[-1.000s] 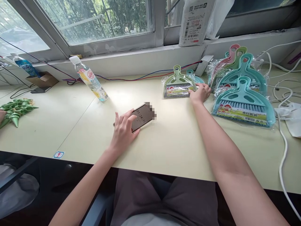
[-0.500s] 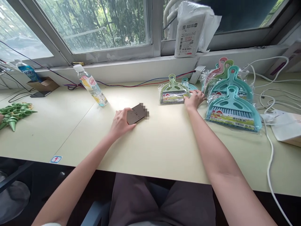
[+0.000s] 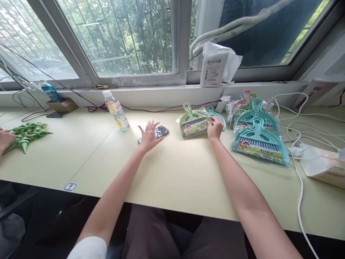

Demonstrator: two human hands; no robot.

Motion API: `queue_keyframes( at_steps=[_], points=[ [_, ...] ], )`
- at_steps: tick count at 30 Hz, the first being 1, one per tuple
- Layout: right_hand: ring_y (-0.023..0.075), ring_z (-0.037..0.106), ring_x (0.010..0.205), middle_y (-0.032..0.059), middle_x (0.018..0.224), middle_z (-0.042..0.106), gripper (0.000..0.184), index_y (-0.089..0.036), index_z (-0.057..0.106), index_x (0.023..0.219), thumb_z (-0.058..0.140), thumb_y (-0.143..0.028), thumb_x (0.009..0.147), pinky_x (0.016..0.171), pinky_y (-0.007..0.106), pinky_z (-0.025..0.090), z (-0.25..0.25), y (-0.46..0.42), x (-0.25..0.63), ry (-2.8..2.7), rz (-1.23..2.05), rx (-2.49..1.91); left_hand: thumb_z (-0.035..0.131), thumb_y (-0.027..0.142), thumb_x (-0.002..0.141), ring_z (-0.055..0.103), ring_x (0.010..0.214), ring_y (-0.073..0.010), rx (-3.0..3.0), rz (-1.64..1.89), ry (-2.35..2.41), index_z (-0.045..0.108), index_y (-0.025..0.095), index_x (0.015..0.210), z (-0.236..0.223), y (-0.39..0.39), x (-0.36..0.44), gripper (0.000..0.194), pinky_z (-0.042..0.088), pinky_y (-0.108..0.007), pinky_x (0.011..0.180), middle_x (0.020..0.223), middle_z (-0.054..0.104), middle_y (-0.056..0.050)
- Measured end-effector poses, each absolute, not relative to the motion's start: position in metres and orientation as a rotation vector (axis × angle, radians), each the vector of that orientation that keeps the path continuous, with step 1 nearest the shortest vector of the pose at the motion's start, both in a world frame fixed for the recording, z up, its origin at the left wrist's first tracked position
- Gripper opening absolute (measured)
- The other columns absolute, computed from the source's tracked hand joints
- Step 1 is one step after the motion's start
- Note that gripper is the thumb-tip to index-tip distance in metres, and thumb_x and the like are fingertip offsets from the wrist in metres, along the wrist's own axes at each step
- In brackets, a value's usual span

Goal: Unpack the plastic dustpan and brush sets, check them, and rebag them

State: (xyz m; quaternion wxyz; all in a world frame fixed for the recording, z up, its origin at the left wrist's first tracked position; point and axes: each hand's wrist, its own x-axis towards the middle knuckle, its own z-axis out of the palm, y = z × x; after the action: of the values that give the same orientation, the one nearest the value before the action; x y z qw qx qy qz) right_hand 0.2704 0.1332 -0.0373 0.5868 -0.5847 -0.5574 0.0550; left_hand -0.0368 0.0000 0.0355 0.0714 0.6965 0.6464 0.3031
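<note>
My left hand hovers over a dark phone that lies flat on the table; its fingers are spread and hold nothing. With its fingers pinched, my right hand grips the right edge of a green dustpan and brush set in clear wrap, which is tilted slightly. Behind that hand sits a small teal dustpan set, partly hidden. To the right, several wrapped sets overlap, with a teal dustpan set in front and a pink one at the back.
A drink bottle stands left of the phone. Another person's hand touches green cone-shaped pieces at far left. White cables and a tissue pack lie at right. A white-wrapped package stands on the sill.
My left hand has let go of the phone, which now lies flat, and opened. My right hand has drawn the green dustpan set slightly toward me. The view has tilted up.
</note>
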Motion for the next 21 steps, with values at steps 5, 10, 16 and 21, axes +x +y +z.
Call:
queue_keyframes(
  at_steps=[5, 10, 16, 21],
  points=[
    [0.022, 0.061, 0.095, 0.0096, 0.099, 0.067, 0.023, -0.017, 0.066, 0.094, 0.052, -0.026, 0.077, 0.089, 0.039, 0.047, -0.027, 0.108, 0.251, -1.246, 0.447, -1.233, 0.06, 0.03, 0.08, 0.028, 0.14, -0.0277, 1.599, 1.399, 1.665, 0.032, 0.02, 0.134, 0.025, 0.005, 0.028, 0.062, 0.019, -0.045, 0.115, 0.147, 0.034, -0.017],
    [0.0196, 0.062, 0.092, 0.0084, 0.1, 0.068, 0.029, -0.017, 0.064, 0.095, 0.06, -0.033, 0.072, 0.088, 0.035, 0.048, -0.032, 0.073, 0.25, -1.114, 0.705, -1.11, 0.063, 0.039, 0.079, 0.052, 0.119, -0.0293, 1.073, 1.365, 1.254, 0.037, 0.019, 0.129, -0.008, 0.01, 0.045, 0.06, 0.044, -0.04, 0.096, 0.129, 0.053, -0.017],
    [0.022, 0.056, 0.11, 0.0091, 0.118, 0.061, 0.033, -0.023, 0.058, 0.112, 0.055, -0.027, 0.08, 0.095, 0.039, 0.044, -0.023, 0.018, 0.242, -1.38, 0.475, -1.249, 0.063, 0.042, 0.077, 0.063, 0.075, -0.0184, 1.03, 1.116, 1.014, 0.057, 0.019, 0.098, -0.02, 0.012, 0.025, 0.032, 0.051, -0.031, 0.068, 0.088, 0.065, -0.005],
    [0.0242, 0.057, 0.106, 0.0059, 0.105, 0.066, 0.02, -0.026, 0.064, 0.097, 0.05, -0.022, 0.084, 0.096, 0.042, 0.04, -0.006, -0.027, 0.221, -1.862, 0.258, -1.224, 0.067, 0.036, 0.073, 0.062, 0.069, -0.015, 1.021, 1.154, 0.967, 0.058, 0.019, 0.097, -0.011, 0.008, 0.025, 0.031, 0.051, -0.029, 0.067, 0.084, 0.065, -0.002]
  ],
)
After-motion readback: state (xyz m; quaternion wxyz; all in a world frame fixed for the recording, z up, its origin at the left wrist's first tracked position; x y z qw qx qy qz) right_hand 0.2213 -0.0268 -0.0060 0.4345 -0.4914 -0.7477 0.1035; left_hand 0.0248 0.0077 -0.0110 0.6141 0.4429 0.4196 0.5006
